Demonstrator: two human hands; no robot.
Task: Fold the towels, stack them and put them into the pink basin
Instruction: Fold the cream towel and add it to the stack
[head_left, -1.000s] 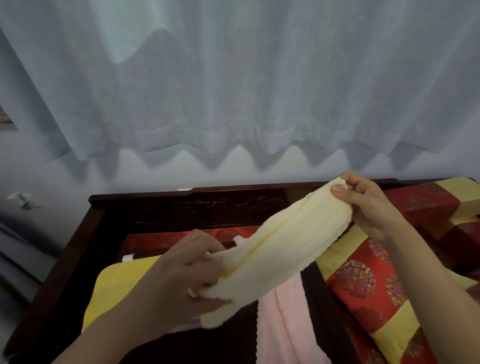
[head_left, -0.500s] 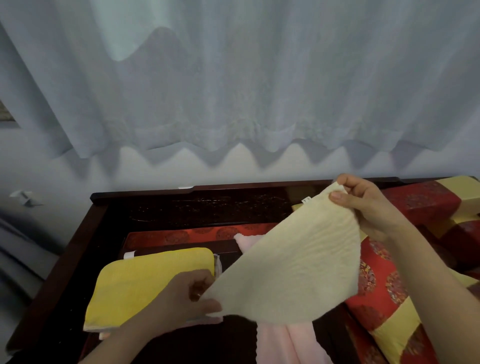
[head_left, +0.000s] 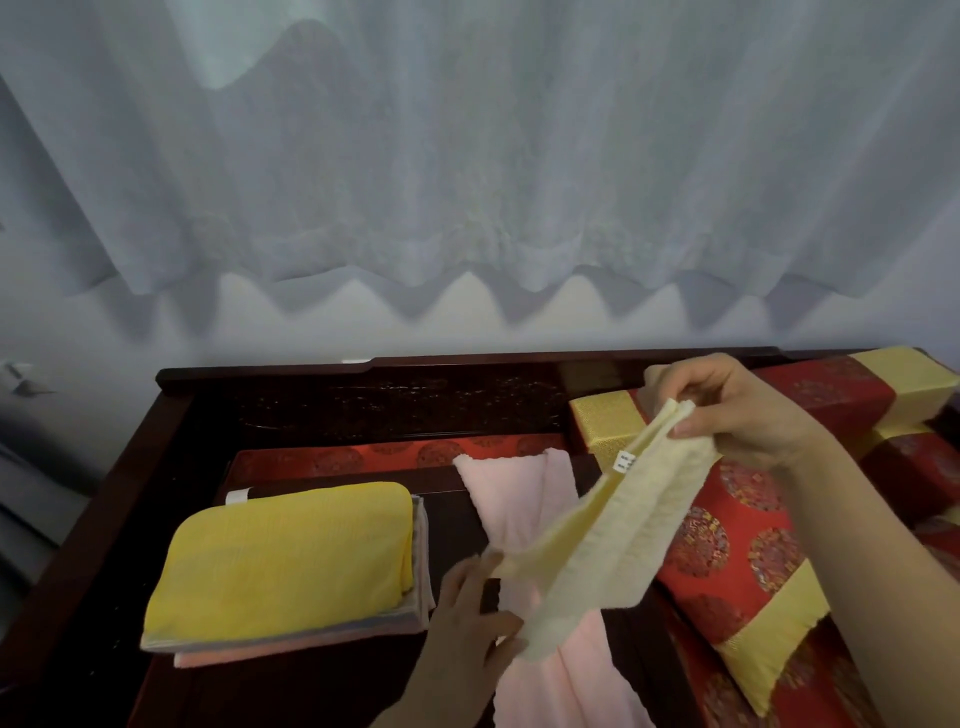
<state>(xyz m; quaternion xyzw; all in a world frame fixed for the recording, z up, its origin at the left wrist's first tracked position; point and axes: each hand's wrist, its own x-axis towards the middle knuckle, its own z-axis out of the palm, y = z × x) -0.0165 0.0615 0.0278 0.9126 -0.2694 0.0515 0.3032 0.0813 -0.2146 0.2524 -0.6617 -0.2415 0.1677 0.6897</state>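
Note:
A cream towel (head_left: 608, 540) hangs in the air, folded lengthwise into a narrow strip with a small white tag near its upper end. My right hand (head_left: 737, 410) pinches its upper end at the right. My left hand (head_left: 467, 618) grips its lower end, low in the middle. Under it an unfolded pink towel (head_left: 524, 499) lies along the dark wooden surface. At the left sits a stack of folded towels with a yellow towel (head_left: 280, 556) on top and grey and pink ones below. No pink basin is in view.
The dark wooden bench (head_left: 322, 405) has a raised back rail and a left arm. Red and gold cushions (head_left: 737, 561) lie on the right. A pale curtain (head_left: 467, 156) hangs behind against the wall.
The cream towel, spread wide half a second ago, has been brought together into a narrow double strip. My left hand has moved right and lower; the yellow stack is now fully uncovered.

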